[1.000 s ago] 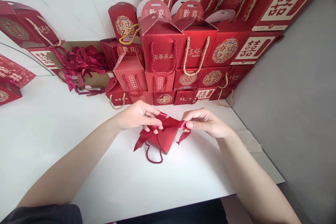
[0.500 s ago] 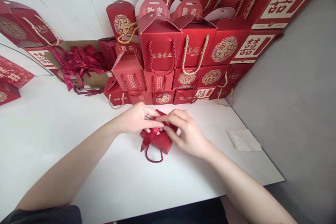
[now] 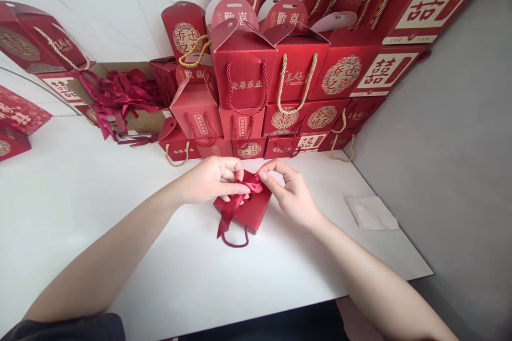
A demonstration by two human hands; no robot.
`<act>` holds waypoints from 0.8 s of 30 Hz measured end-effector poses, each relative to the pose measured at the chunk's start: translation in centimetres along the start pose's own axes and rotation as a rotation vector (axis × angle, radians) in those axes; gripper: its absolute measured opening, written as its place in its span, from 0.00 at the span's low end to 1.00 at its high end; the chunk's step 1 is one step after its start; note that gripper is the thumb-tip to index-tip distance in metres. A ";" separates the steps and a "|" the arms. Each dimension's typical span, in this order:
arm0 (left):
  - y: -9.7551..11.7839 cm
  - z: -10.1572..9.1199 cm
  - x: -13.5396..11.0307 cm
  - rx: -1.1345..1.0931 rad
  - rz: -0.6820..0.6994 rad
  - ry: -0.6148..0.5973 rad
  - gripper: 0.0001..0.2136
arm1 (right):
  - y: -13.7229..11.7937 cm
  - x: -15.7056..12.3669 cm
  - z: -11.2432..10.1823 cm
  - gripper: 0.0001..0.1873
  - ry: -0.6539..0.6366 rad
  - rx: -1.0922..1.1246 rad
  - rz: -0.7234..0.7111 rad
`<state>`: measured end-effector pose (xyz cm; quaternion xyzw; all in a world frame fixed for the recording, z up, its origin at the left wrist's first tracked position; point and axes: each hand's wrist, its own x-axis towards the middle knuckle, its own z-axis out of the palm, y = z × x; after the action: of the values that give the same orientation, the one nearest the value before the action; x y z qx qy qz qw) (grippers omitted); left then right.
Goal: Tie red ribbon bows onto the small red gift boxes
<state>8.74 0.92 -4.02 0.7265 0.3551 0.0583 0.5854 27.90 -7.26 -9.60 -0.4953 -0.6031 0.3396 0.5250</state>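
A small red gift box (image 3: 256,213) lies on the white table, its dark red cord handle (image 3: 236,245) looping out toward me. Over its top runs a shiny red ribbon (image 3: 229,214), with one tail hanging down at the left. My left hand (image 3: 220,178) pinches the ribbon above the box between thumb and fingers. At the box's right, my right hand (image 3: 290,192) pinches another part of the ribbon between thumb and forefinger. The fingers partly hide how the ribbon crosses itself.
Stacked red gift boxes (image 3: 244,77) with cord handles stand along the back. Left of them, an open cardboard box (image 3: 146,123) holds a heap of red ribbons (image 3: 124,88). A folded white cloth (image 3: 371,212) lies at the right, near the grey wall (image 3: 452,160).
My right hand has moved a little right, away from my left, drawing a stretch of ribbon out between them. The left hand stays nearly in place; the hanging tail has shifted slightly.
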 end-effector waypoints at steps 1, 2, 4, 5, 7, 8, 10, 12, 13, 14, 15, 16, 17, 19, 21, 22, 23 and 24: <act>0.0 -0.1 0.1 0.004 -0.003 -0.013 0.16 | 0.0 0.0 -0.1 0.10 -0.023 0.028 0.010; 0.0 -0.2 0.2 0.009 -0.006 -0.024 0.16 | 0.1 0.1 -0.1 0.10 -0.060 0.052 0.020; -0.1 -0.4 0.3 0.016 -0.002 -0.040 0.16 | 0.4 0.1 0.1 0.09 -0.129 0.073 0.021; -0.1 -0.4 0.3 0.018 0.003 -0.048 0.15 | 0.6 0.2 0.2 0.08 -0.148 0.072 0.008; -0.1 -0.5 0.3 0.019 0.009 -0.062 0.15 | 1.1 0.3 0.5 0.07 -0.151 0.077 -0.040; -0.1 -0.6 0.3 0.015 0.007 -0.070 0.15 | 1.3 0.3 0.6 0.05 -0.143 0.090 -0.076; -0.1 -0.7 0.2 0.001 0.001 -0.084 0.14 | 1.7 0.5 0.6 0.02 -0.135 0.116 -0.157; -0.1 -0.7 0.3 -0.017 -0.006 -0.090 0.14 | 1.7 0.6 0.4 0.02 -0.150 0.084 -0.248; -0.1 -0.7 0.3 -0.024 -0.007 -0.086 0.14 | 1.7 0.6 0.3 0.04 -0.167 0.041 -0.291; -0.1 -0.7 0.3 -0.028 -0.007 -0.078 0.13 | 1.6 0.6 0.0 0.05 -0.188 -0.011 -0.329; 0.0 -0.7 0.4 -0.027 -0.007 -0.067 0.13 | 1.4 0.7 -0.2 0.06 -0.213 -0.060 -0.361; 0.0 -0.7 0.4 -0.024 -0.007 -0.057 0.13 | 1.3 0.7 -0.4 0.07 -0.238 -0.098 -0.385; 0.0 -0.6 0.4 -0.018 -0.007 -0.047 0.13 | 1.2 0.7 -0.6 0.08 -0.260 -0.120 -0.402; 0.1 -0.4 0.3 0.008 0.001 -0.030 0.14 | 1.0 0.7 -0.8 0.09 -0.285 -0.135 -0.416; 0.2 -0.2 0.1 0.048 0.036 -0.003 0.16 | 1.0 0.7 -0.9 0.08 -0.283 -0.135 -0.410; 0.2 -0.1 0.0 0.076 0.063 0.015 0.16 | 1.0 0.7 -0.8 0.08 -0.277 -0.131 -0.407; 0.2 0.0 -0.2 0.111 0.089 0.036 0.15 | 1.1 0.8 -0.8 0.07 -0.269 -0.124 -0.404; 0.3 0.2 -0.3 0.149 0.110 0.059 0.14 | 1.1 0.8 -0.7 0.06 -0.260 -0.111 -0.400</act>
<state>8.69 0.56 -3.72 0.7844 0.3350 0.0850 0.5150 28.87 -6.26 -10.28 -0.3464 -0.7693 0.2561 0.4717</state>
